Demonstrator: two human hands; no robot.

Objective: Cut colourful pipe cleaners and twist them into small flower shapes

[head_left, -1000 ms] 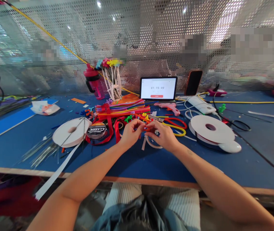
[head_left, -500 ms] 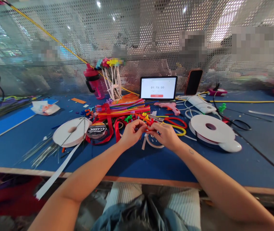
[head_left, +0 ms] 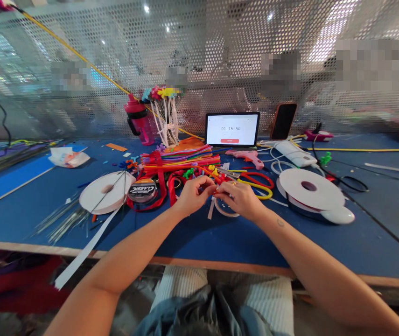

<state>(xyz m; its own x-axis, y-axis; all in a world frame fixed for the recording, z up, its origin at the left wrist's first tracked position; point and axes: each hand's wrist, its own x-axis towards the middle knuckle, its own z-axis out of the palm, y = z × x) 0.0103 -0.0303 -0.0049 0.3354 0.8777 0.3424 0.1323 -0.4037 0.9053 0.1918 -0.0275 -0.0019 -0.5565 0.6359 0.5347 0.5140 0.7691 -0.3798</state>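
Note:
My left hand (head_left: pixel 192 195) and my right hand (head_left: pixel 240 198) meet over the middle of the blue table (head_left: pixel 202 238), fingertips pinched together on a small red pipe-cleaner piece (head_left: pixel 214 189). A short white strip (head_left: pixel 211 209) hangs down between them. Just behind my hands lie a heap of coloured pipe cleaners (head_left: pixel 180 161), red ribbon (head_left: pixel 157 186) and red-and-yellow scissors (head_left: pixel 258 181).
White tape reels sit left (head_left: pixel 106 192) and right (head_left: pixel 311 189); a black spool (head_left: pixel 142 190) is beside the left one. A tablet with a timer (head_left: pixel 232 129), a phone (head_left: pixel 283 120), a pink glue gun (head_left: pixel 246 156), a pink bottle (head_left: pixel 138 119) and thin wires (head_left: pixel 62 217) are farther out.
My hands have stayed pinched on the red piece with only slight finger shifts. The tablet timer has gone from 01:15:49 to 01:15:50.

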